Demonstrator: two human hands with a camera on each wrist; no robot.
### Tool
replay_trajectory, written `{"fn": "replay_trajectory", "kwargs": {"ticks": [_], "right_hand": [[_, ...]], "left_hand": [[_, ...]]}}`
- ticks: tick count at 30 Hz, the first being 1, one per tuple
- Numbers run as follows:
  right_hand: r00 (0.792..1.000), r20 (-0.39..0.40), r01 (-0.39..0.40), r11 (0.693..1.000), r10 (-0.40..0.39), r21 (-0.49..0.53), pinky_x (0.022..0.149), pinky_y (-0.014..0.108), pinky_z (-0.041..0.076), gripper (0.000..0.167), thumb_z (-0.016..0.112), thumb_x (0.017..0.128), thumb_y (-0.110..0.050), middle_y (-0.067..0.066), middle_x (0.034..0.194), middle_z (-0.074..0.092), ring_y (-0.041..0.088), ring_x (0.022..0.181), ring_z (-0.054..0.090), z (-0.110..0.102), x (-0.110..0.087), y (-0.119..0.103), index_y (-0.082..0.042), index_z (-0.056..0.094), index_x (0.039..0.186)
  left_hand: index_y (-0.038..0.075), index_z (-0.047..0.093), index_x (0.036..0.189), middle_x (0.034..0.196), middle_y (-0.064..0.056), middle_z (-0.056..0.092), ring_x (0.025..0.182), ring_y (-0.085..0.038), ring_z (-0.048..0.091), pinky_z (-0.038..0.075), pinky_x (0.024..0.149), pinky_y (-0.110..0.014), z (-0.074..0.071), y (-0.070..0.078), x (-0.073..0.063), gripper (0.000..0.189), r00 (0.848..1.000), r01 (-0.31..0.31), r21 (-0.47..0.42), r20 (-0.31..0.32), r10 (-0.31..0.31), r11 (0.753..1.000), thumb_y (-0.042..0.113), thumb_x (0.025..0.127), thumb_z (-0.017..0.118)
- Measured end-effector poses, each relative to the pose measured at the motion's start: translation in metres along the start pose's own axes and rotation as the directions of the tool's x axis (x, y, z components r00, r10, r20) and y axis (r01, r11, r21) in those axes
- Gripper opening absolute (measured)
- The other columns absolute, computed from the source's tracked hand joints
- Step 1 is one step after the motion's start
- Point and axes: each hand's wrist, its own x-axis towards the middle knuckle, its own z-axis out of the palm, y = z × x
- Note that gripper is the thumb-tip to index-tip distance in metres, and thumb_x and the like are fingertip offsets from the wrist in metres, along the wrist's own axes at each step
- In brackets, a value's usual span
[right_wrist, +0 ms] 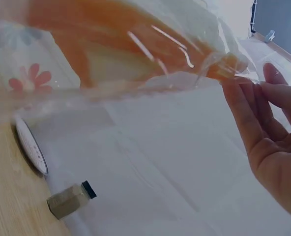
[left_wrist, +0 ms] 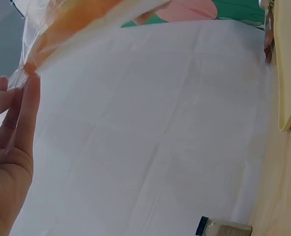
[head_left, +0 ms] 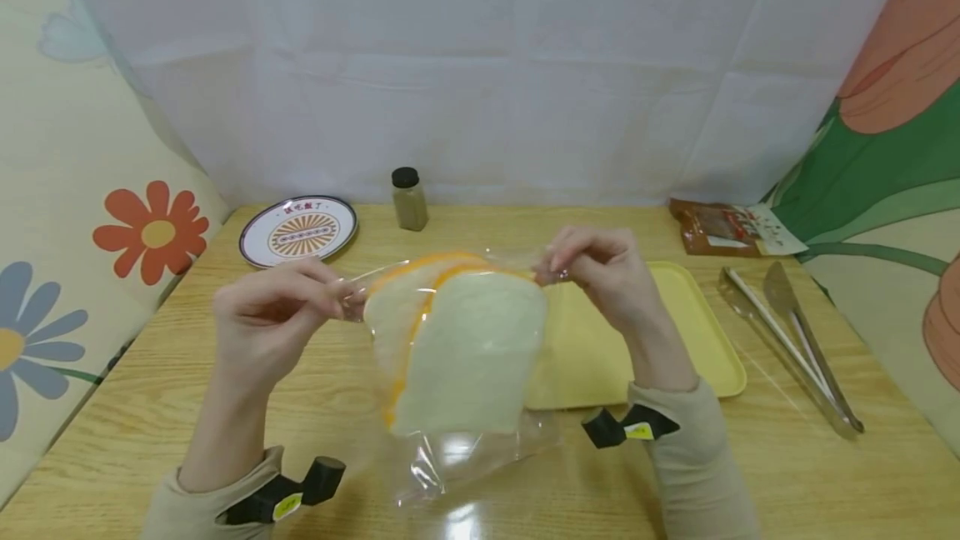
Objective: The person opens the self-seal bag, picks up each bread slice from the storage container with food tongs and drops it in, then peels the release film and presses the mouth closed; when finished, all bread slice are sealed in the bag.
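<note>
A clear plastic bag (head_left: pixel 427 469) hangs over the table between my two hands. Inside it lie slices of white bread (head_left: pixel 476 348) with orange-brown crusts, one overlapping another. My left hand (head_left: pixel 273 323) pinches the bag's upper left corner between thumb and fingers. At the upper right corner, my right hand (head_left: pixel 600 273) pinches the plastic in the same way. The left wrist view shows the left fingers (left_wrist: pixel 28 113) at the bag's edge, beside an orange crust (left_wrist: pixel 79 22). In the right wrist view, thumb and fingertips meet on crinkled film near the crust (right_wrist: pixel 224 66).
Behind the bag lies a yellow tray (head_left: pixel 693 332), partly hidden. A patterned plate (head_left: pixel 300 232) and a black-capped jar (head_left: pixel 410 202) stand at the back left. On the right are metal tongs (head_left: pixel 795 348) and a brown food packet (head_left: pixel 723 229). A white cloth (head_left: pixel 480 90) hangs behind the table.
</note>
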Motion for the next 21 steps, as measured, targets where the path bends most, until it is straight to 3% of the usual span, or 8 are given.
{"fn": "replay_trajectory", "kwargs": {"ticks": [5, 8, 12, 16, 21], "right_hand": [[1.000, 0.001, 0.013, 0.997, -0.013, -0.075, 0.077, 0.026, 0.057, 0.015, 0.058, 0.091, -0.006, -0.001, 0.091, 0.069, 0.013, 0.088, 0.066, -0.0023, -0.0012, -0.0009, -0.012, 0.070, 0.086], [1.000, -0.003, 0.017, 0.993, -0.017, -0.114, 0.077, 0.026, 0.057, 0.017, 0.057, 0.092, -0.004, -0.002, 0.091, 0.068, 0.013, 0.088, 0.065, -0.0025, -0.0021, -0.0010, -0.013, 0.070, 0.085], [1.000, -0.025, -0.015, 0.991, 0.012, -0.131, 0.077, 0.027, 0.058, 0.016, 0.058, 0.092, -0.005, -0.002, 0.091, 0.068, 0.013, 0.088, 0.065, -0.0011, -0.0038, -0.0026, -0.013, 0.070, 0.084], [1.000, -0.017, 0.001, 0.994, -0.003, -0.112, 0.077, 0.029, 0.058, 0.015, 0.059, 0.091, -0.004, -0.001, 0.091, 0.069, 0.014, 0.088, 0.066, 0.0006, -0.0032, -0.0034, -0.012, 0.070, 0.085], [0.991, 0.058, 0.129, 0.987, -0.123, -0.101, 0.077, 0.030, 0.058, 0.019, 0.054, 0.093, -0.001, 0.000, 0.093, 0.070, 0.014, 0.087, 0.067, 0.0017, -0.0003, -0.0015, -0.009, 0.071, 0.089]], "left_hand": [[-0.018, 0.057, 0.072, 0.087, -0.018, 0.070, 0.082, -0.023, 0.069, 0.059, 0.070, -0.024, 0.0009, -0.0021, -0.0003, 0.012, 1.000, 0.000, 0.006, -0.010, 0.000, 1.000, -0.017, 0.084, 0.057], [-0.020, 0.059, 0.084, 0.089, -0.017, 0.070, 0.083, -0.022, 0.070, 0.059, 0.070, -0.025, 0.0011, -0.0016, -0.0009, 0.005, 1.000, 0.019, 0.025, -0.002, -0.019, 1.000, -0.015, 0.084, 0.057], [-0.020, 0.062, 0.097, 0.088, -0.016, 0.071, 0.080, -0.019, 0.069, 0.059, 0.069, -0.023, 0.0013, 0.0004, 0.0008, 0.014, 0.999, 0.019, 0.103, 0.035, -0.022, 0.995, -0.013, 0.085, 0.058], [-0.015, 0.068, 0.082, 0.079, -0.016, 0.068, 0.076, -0.018, 0.066, 0.057, 0.069, -0.019, 0.0040, 0.0017, 0.0034, 0.009, 0.998, -0.043, 0.155, 0.058, 0.034, 0.987, -0.012, 0.084, 0.060], [-0.014, 0.065, 0.073, 0.082, -0.014, 0.070, 0.081, -0.019, 0.068, 0.057, 0.073, -0.020, 0.0084, 0.0029, 0.0037, 0.013, 0.998, -0.058, 0.129, 0.023, 0.055, 0.990, -0.014, 0.084, 0.057]]}}
